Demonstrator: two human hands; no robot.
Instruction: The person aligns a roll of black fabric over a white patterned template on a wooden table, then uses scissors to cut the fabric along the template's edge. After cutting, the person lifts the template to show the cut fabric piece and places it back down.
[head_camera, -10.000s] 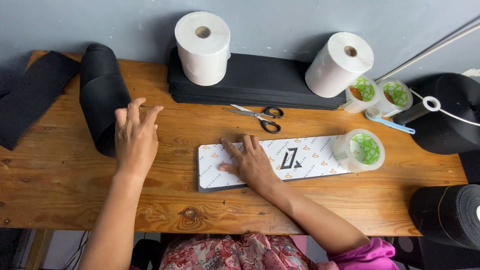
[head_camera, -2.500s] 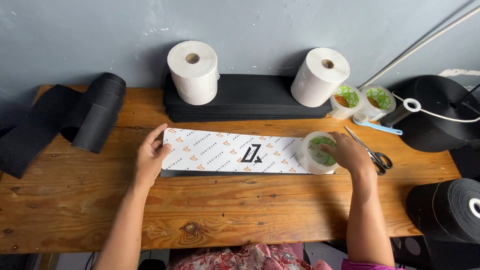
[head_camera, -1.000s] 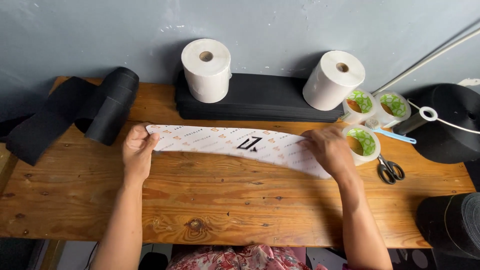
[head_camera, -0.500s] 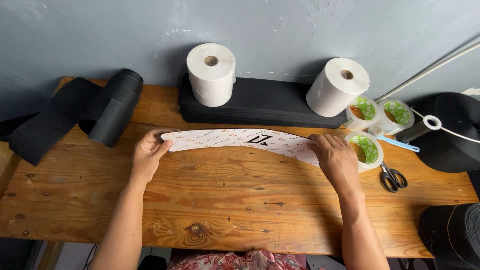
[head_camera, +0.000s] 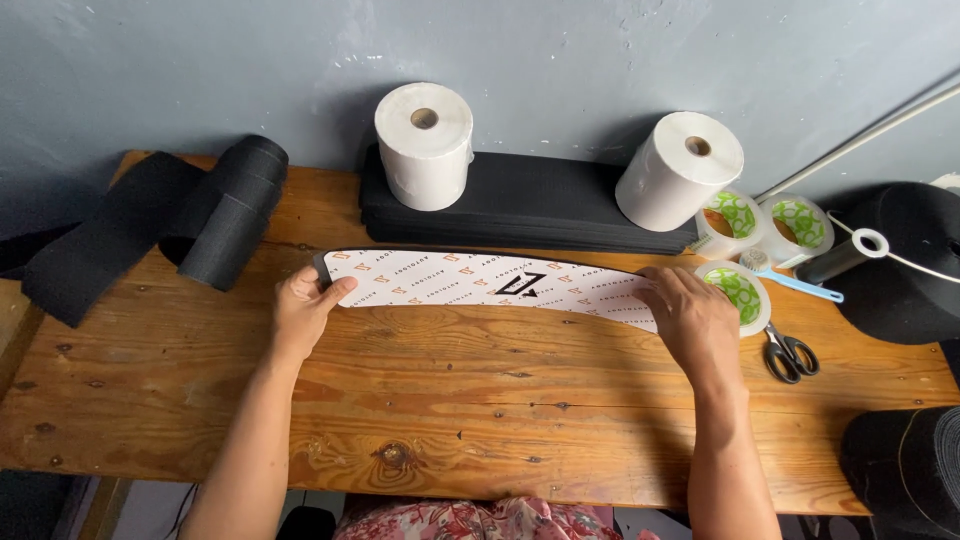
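A long white sheet (head_camera: 480, 282) with a small orange pattern and a black mark at its middle is lifted off the wooden table (head_camera: 470, 400), bowed and tilted toward the wall. My left hand (head_camera: 303, 312) grips its left end, thumb on the printed face. My right hand (head_camera: 695, 318) holds its right end, fingers spread over it. A clear tape roll (head_camera: 738, 293) with a green-patterned core lies just right of that hand.
Two white paper rolls (head_camera: 424, 145) (head_camera: 680, 170) stand on a stack of black material (head_camera: 530, 200) at the wall. A black fabric roll (head_camera: 215, 220) lies at left. Two more tape rolls (head_camera: 770, 222), a blue tool (head_camera: 795, 280), scissors (head_camera: 790, 352) and black rolls (head_camera: 910, 260) are at right.
The sheet lay flat on the table earlier; both hands have taken its ends, raised it and tipped it toward the wall. The scissors were moved from the middle to the right side.
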